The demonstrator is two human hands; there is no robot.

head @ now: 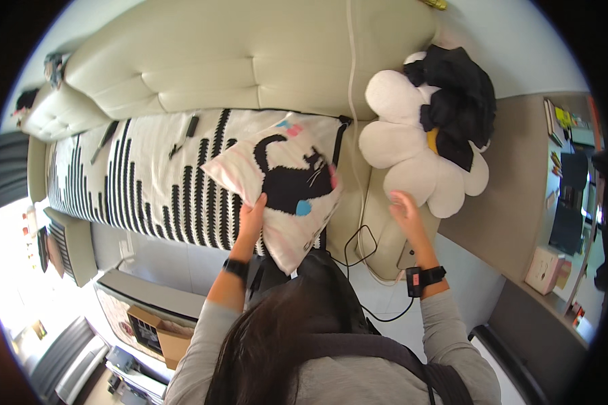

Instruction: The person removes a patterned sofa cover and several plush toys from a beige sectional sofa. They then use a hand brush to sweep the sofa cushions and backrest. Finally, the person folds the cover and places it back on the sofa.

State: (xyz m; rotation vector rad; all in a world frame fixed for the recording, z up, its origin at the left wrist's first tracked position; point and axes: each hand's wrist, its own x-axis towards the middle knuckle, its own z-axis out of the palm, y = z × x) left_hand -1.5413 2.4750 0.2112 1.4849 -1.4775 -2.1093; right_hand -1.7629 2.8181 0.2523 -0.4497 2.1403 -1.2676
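Observation:
My left hand (252, 217) grips the near left edge of a pale throw pillow (289, 174) printed with a black cat. The pillow is tilted over the striped sofa cover (152, 167). My right hand (407, 212) is raised to the right, fingers apart and holding nothing, by the lower petals of a white flower-shaped cushion (410, 177). Whether the fingertips touch the cushion I cannot tell. Black fabric (458, 101) lies bunched over the cushion and hides much of its yellow centre.
A white cable (352, 76) runs down the sofa backrest (202, 55) and across the seat. A black cord (367, 240) loops near my right wrist. Two dark-handled items, one a brush-like tool (191, 126), lie on the cover. An open cardboard box (172, 344) stands lower left.

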